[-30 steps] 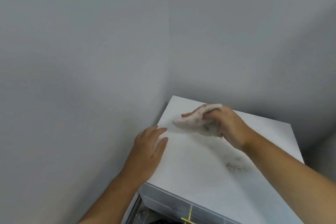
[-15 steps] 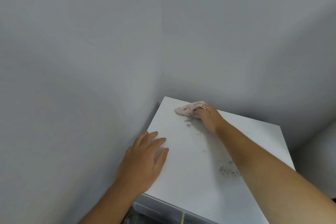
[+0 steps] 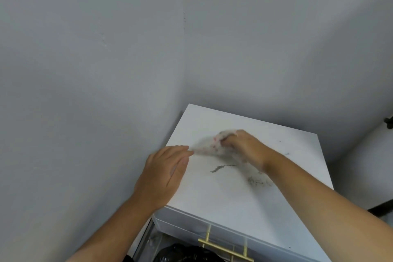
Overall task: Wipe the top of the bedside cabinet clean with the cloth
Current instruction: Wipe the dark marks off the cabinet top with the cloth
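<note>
On top of the white bedside cabinet, near the back, the right hand is closed tight around a blurry pale cloth. Gray dirt smudges sit just below that hand. At the left edge, the left hand lies flat, fingers together, holding nothing. A gold handle sticks out in front.

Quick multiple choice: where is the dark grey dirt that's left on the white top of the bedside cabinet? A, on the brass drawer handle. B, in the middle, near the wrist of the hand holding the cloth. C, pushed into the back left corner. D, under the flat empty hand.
B: dark grey smears of dirt lie mid-top on the white bedside cabinet, just below the right hand bunching the pale, pink-flecked cloth.
</note>
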